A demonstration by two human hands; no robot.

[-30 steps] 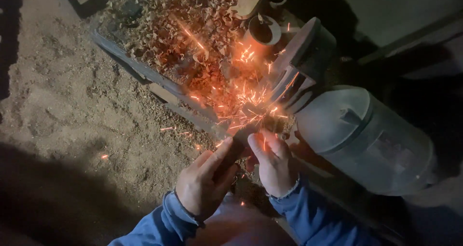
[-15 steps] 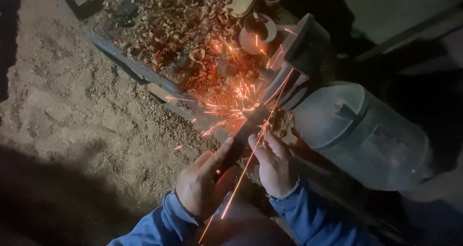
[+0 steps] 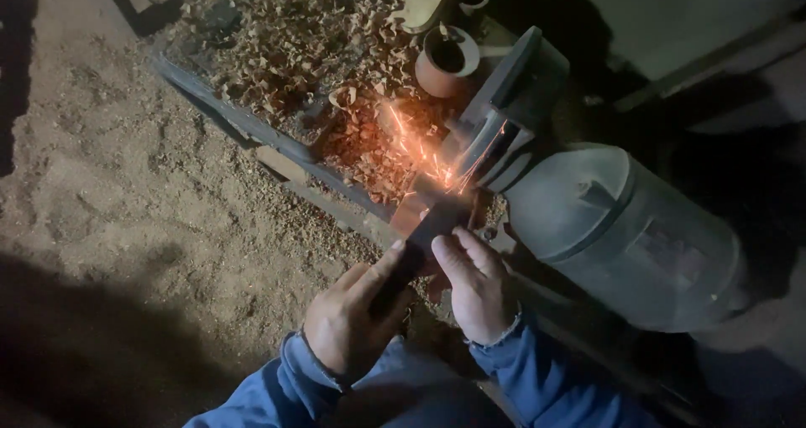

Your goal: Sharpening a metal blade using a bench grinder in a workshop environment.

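Dark flat metal piece (image 3: 432, 218): far end pressed to the grinding wheel (image 3: 480, 147), sparks there; both hands steady it. Left hand (image 3: 353, 319) closed round near end; right hand (image 3: 474, 285) clamped alongside. Grey motor housing (image 3: 625, 235) to the right; wood shavings (image 3: 294, 42) beyond. Spark spray smaller than half a second ago.

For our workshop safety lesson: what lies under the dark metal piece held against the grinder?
Under the metal piece, the left hand and right hand grip it; a metal rail runs below. The grinder's base is hidden in shadow.
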